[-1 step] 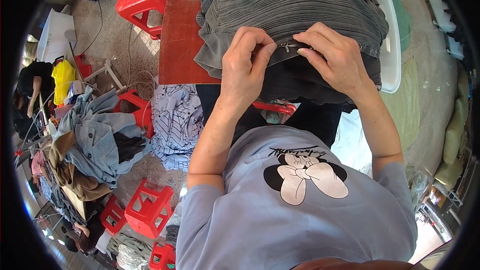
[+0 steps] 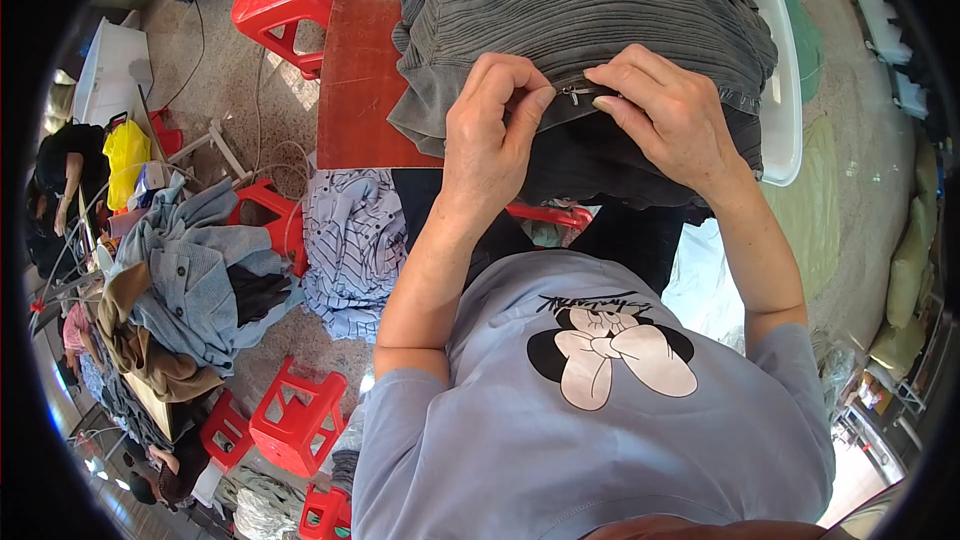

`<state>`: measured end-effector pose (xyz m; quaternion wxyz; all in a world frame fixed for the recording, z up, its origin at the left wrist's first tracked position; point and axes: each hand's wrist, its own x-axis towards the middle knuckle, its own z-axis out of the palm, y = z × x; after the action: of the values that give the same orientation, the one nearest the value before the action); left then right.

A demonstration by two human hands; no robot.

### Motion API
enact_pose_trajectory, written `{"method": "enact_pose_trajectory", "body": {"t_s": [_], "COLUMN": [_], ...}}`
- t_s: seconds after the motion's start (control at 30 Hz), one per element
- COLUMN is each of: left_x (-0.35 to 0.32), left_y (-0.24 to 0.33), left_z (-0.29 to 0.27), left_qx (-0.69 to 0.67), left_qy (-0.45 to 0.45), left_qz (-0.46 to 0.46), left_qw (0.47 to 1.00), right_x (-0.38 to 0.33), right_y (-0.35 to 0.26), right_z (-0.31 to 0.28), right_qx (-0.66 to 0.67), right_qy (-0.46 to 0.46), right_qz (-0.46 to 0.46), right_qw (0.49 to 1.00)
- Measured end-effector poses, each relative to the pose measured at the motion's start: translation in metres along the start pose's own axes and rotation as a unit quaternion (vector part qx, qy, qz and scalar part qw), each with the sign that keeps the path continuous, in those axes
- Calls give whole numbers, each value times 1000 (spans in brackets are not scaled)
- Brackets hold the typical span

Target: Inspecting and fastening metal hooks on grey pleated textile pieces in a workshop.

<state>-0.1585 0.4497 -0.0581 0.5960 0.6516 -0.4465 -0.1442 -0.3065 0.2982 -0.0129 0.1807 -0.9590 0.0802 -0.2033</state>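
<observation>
A dark grey ribbed garment (image 2: 590,0) lies heaped in front of me, with its near edge pulled toward me. A small metal zip pull (image 2: 574,95) shows on that edge, between my two hands. My left hand (image 2: 492,125) is closed, thumb and forefinger pinching the edge just left of the pull. My right hand (image 2: 672,115) is closed around the zip edge on the other side, its thumb below and fingers above. The fingertips partly hide what they grip there. Black fabric (image 2: 590,165) hangs below the edge, over my lap.
The garment rests on a reddish-brown board (image 2: 360,90) and beside a white plastic tub (image 2: 785,70). Red stools (image 2: 300,420) stand on the left, near a striped shirt pile (image 2: 350,240) and denim clothing (image 2: 205,275). Other people (image 2: 70,175) are at the far left.
</observation>
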Motion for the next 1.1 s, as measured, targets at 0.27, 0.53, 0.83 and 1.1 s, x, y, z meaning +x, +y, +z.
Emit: {"method": "enact_pose_trajectory", "body": {"t_s": [0.27,0.53,0.83,1.1], "left_x": [-1,-1,16,12], "left_y": [-2,18,15,4], "left_z": [6,-19,31,40], "left_qx": [-24,-147,170,267], "left_qy": [-2,-201,-62,0], "left_qz": [16,83,139,118], "left_qw": [1000,965,974,957], "right_x": [7,-4,-27,-31], "right_y": [-1,18,35,39], "right_z": [2,-7,-12,-8], "right_qx": [-20,93,147,111], "right_qy": [-9,69,64,53], "right_qz": [-60,29,134,130], "right_qw": [998,993,978,984]}}
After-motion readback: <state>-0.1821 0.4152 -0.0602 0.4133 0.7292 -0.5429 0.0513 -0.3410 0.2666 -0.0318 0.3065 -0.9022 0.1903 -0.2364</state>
